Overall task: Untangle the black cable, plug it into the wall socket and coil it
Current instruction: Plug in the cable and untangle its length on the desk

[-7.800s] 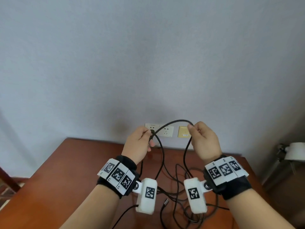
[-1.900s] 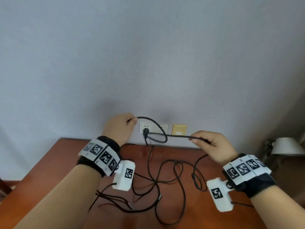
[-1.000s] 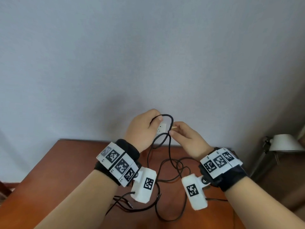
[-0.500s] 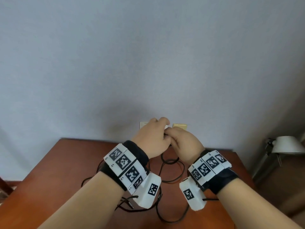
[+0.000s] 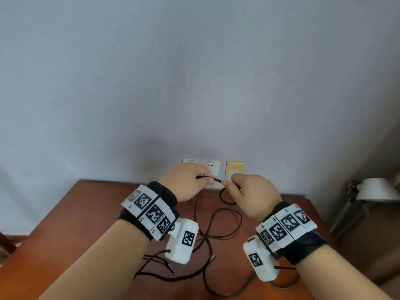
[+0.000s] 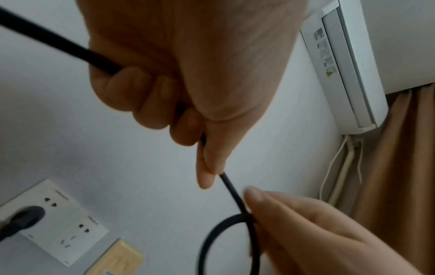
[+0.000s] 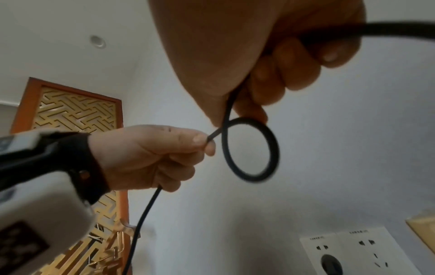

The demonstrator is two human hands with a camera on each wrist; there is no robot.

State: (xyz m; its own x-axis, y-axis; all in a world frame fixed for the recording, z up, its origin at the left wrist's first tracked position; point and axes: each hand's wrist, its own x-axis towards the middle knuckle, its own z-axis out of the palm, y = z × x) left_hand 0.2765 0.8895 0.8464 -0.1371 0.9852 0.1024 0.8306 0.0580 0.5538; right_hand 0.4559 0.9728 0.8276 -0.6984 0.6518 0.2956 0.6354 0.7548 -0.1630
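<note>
The black cable (image 5: 218, 180) runs taut between both hands in front of the white wall socket (image 5: 211, 167). My left hand (image 5: 188, 182) pinches it between thumb and forefinger (image 6: 207, 173). My right hand (image 5: 249, 191) grips the cable where it forms a small loop (image 7: 252, 150) under the fingers (image 6: 256, 197). A black plug (image 6: 22, 218) sits in the left outlet of the socket (image 7: 330, 264). The rest of the cable (image 5: 218, 226) lies in loose curves on the brown table (image 5: 65, 224).
A yellow wall plate (image 5: 235, 168) is right of the socket. A white lamp (image 5: 376, 190) stands beyond the table's right edge. Thin cables with metal tips (image 5: 171, 268) lie near the table's front. An air conditioner (image 6: 348, 61) and a curtain (image 6: 400, 167) show in the left wrist view.
Half a second ago both hands were pressed together at the socket. Now they have drawn slightly apart and toward me, with a short stretch of cable and a small loop between them.
</note>
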